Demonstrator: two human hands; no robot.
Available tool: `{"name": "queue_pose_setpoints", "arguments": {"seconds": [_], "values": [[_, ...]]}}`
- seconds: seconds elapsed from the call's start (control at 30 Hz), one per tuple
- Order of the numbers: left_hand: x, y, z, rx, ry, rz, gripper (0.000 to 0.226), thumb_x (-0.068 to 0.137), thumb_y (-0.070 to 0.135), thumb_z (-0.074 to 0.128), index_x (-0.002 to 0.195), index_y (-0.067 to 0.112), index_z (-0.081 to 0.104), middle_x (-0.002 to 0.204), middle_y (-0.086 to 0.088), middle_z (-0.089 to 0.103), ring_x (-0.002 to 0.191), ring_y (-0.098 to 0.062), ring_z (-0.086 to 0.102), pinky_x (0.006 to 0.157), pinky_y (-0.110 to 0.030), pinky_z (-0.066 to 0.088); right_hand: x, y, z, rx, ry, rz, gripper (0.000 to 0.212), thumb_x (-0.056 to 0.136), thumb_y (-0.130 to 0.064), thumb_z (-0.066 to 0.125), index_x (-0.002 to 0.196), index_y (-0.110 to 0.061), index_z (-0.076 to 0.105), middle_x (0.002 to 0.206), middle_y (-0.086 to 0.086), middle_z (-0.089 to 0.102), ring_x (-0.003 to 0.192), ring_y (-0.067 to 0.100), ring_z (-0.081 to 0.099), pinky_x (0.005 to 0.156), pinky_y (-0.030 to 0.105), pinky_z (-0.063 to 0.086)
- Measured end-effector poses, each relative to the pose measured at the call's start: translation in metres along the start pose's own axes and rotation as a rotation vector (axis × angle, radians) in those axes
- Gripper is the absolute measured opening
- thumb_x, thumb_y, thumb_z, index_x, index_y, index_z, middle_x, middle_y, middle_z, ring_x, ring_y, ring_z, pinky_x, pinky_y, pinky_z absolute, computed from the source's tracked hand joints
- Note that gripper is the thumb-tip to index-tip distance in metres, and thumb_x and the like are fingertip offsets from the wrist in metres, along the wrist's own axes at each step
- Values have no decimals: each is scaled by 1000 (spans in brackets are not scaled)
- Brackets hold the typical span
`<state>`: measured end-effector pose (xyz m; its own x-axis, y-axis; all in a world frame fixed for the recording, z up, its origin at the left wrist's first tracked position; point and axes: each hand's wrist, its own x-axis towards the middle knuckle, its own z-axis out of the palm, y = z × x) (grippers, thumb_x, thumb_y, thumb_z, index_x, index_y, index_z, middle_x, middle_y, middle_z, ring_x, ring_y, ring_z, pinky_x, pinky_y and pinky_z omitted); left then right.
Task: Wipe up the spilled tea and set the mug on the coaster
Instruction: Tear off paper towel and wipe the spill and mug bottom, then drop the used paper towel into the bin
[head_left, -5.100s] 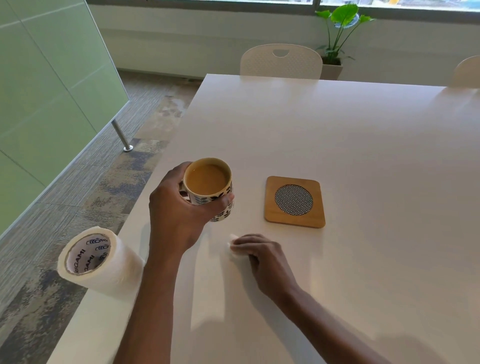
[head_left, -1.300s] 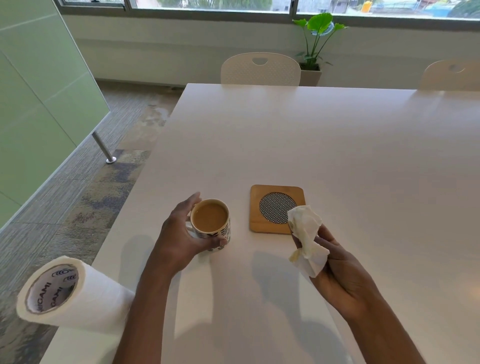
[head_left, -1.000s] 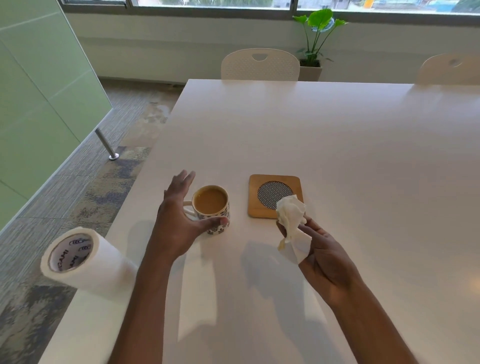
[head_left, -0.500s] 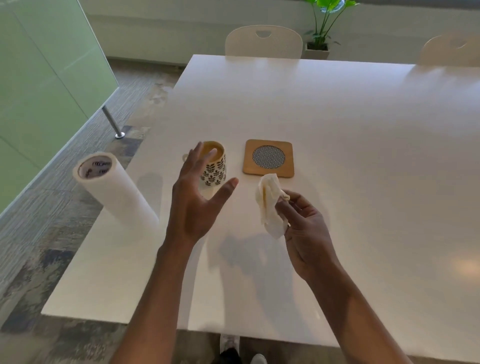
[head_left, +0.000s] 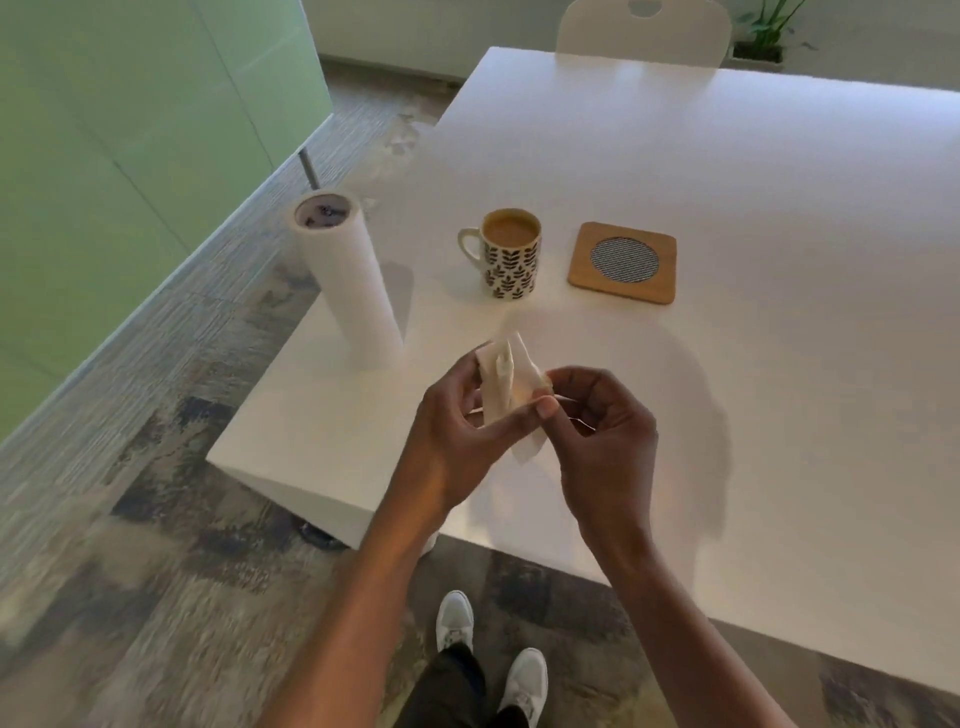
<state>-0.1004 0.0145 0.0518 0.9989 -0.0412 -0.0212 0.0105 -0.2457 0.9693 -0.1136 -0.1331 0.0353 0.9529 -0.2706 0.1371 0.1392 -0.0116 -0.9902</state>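
Note:
A leaf-patterned mug (head_left: 510, 253) full of milky tea stands on the white table (head_left: 753, 364), its handle to the left. To its right, a short gap away, lies the square wooden coaster (head_left: 623, 262) with a woven round centre. Nearer me, above the table's front edge, a crumpled white paper towel (head_left: 504, 387) is held between both hands: my left hand (head_left: 457, 436) grips it from the left and my right hand (head_left: 602, 436) pinches it from the right. No wet patch is visible on the table.
A paper towel roll (head_left: 345, 275) stands upright near the table's left edge. A white chair (head_left: 644, 28) and a potted plant (head_left: 763, 31) are beyond the far side. My shoes (head_left: 493, 654) show on the patterned floor below.
My left hand has let go of the mug and come back to take hold of the paper towel with the right hand. The view has pulled back and tilted down.

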Motion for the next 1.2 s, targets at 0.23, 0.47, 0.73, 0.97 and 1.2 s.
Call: {"name": "queue_pose_setpoints", "arguments": {"seconds": [0.23,0.47,0.73,0.97,1.2], "values": [[-40,-32,-87,-43,317,79,78,83,76,63,148,33,55,136,19,68,123,7,63,102,-12,50,-38,9,82,35,-112,18,29,92,-6,79,114,-25,83,102,-9,84,85,10,81,73,20,63],[-84,-94,-220,-27,652,137,43,110,41,49,145,20,61,143,14,66,136,-6,59,107,-17,48,-89,19,210,-19,-249,-27,36,90,-1,80,112,-29,83,106,-16,82,93,5,79,81,19,62],[-93,-228,-355,104,675,-63,42,109,41,40,141,28,64,133,23,67,124,0,64,101,-22,54,-160,82,377,-208,-402,-88,27,93,-1,77,116,-16,82,112,-14,74,101,-1,73,82,12,59],[-70,-379,-382,272,513,-232,40,110,23,43,144,10,60,143,-5,65,133,-12,61,110,-39,53,-165,236,468,-491,-348,95,30,91,8,74,117,-5,81,116,4,76,100,16,73,92,30,62],[-47,-492,-354,410,310,-479,48,109,19,45,156,10,46,160,-7,50,150,-19,43,123,-30,32,-148,380,488,-704,-358,493,35,104,5,47,133,3,67,132,17,66,121,21,62,87,3,39]]}}
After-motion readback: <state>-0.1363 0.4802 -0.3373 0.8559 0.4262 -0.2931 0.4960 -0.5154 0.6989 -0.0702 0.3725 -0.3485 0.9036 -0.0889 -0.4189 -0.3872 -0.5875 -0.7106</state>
